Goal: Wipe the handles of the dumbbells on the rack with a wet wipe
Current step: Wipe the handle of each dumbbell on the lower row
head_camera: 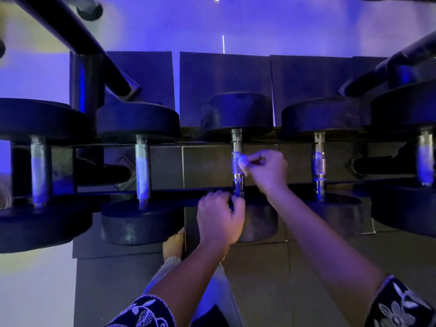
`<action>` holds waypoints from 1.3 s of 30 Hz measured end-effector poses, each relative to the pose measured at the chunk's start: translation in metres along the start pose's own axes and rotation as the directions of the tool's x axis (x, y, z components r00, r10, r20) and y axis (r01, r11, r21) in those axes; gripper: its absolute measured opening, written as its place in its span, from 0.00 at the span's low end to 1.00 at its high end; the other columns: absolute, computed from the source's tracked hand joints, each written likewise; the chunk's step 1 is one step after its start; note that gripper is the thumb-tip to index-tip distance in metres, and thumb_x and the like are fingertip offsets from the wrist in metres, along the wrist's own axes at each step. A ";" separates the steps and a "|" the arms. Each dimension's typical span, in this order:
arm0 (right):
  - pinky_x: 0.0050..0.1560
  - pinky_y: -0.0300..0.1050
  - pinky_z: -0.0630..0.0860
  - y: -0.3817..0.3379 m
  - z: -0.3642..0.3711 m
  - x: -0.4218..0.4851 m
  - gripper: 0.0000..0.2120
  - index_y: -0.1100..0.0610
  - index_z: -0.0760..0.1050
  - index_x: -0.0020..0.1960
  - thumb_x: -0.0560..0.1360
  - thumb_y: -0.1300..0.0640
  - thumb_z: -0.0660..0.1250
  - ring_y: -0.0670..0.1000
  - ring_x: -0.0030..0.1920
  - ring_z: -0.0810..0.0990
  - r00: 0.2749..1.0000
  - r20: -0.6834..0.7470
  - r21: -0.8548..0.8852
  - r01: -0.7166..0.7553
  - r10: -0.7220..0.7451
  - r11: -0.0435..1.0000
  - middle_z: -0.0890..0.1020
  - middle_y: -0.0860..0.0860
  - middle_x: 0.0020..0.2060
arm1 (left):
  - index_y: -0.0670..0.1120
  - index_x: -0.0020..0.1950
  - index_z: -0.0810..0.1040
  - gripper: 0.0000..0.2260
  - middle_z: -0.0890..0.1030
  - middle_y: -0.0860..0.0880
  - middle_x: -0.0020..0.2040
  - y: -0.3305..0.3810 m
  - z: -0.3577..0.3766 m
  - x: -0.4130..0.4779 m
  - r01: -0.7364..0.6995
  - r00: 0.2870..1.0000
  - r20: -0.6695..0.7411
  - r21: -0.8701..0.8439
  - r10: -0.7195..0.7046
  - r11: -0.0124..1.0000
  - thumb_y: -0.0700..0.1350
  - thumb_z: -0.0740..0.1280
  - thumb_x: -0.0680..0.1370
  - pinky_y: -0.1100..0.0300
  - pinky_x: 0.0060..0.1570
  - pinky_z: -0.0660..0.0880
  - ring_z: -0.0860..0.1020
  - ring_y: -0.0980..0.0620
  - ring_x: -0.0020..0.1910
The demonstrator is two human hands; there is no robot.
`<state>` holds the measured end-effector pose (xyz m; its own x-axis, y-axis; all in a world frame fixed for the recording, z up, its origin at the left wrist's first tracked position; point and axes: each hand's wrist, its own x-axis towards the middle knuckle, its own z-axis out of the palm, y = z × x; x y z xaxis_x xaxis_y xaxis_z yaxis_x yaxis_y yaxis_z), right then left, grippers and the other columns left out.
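Wet wipe pressed to the middle dumbbell's handle on the rack.

The wet wipe, soft, limp and light, is pinched in the right hand against the stiff, knurled metal handle. The left hand is closed round the handle's near end. The dumbbell looks heavy; steadying it by its bar suits, while neighbouring dumbbells sit either side.

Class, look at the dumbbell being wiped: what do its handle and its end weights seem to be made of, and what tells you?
Handle: likely steel, shiny with a cross-hatched grip; it reflects the blue light.
End weights: probably rubber-coated, matte black with dull, scuffed faces; the core is hidden.
Wipe in the right hand: a thin, pale, soft sheet, crumpled against the handle.
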<state>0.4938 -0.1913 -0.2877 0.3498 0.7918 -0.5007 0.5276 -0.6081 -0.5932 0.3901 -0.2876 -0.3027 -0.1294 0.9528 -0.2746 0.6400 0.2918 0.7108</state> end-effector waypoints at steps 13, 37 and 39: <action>0.36 0.30 0.70 0.000 0.004 -0.002 0.04 0.56 0.81 0.38 0.67 0.64 0.74 0.47 0.36 0.78 0.994 -0.018 -0.079 0.103 -0.105 0.992 0.82 0.51 0.34 | 0.49 0.31 0.71 0.17 0.71 0.52 0.30 0.005 -0.003 -0.002 0.034 0.999 0.031 0.025 -0.035 0.999 0.55 0.51 0.73 0.54 0.37 0.66 0.72 0.48 0.34; 0.38 0.31 0.70 0.002 0.001 -0.008 0.03 0.58 0.82 0.41 0.69 0.63 0.73 0.46 0.37 0.78 0.995 -0.025 -0.101 0.090 -0.093 0.991 0.81 0.49 0.36 | 0.51 0.30 0.66 0.13 0.66 0.54 0.29 0.006 -0.004 -0.003 0.053 0.998 0.037 0.043 -0.055 0.998 0.50 0.58 0.74 0.56 0.37 0.61 0.69 0.50 0.33; 0.41 0.35 0.74 0.006 0.001 -0.008 0.02 0.57 0.82 0.40 0.68 0.63 0.73 0.48 0.37 0.80 0.997 -0.040 -0.084 0.057 -0.060 0.995 0.83 0.51 0.36 | 0.51 0.29 0.63 0.13 0.64 0.55 0.28 0.007 -0.003 -0.002 0.047 0.999 0.018 0.046 -0.048 0.998 0.49 0.57 0.74 0.56 0.37 0.60 0.67 0.50 0.32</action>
<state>0.4930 -0.2011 -0.2880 0.3477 0.8287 -0.4386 0.6099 -0.5552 -0.5655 0.3926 -0.2873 -0.2945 -0.1466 0.9361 -0.3197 0.6675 0.3321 0.6664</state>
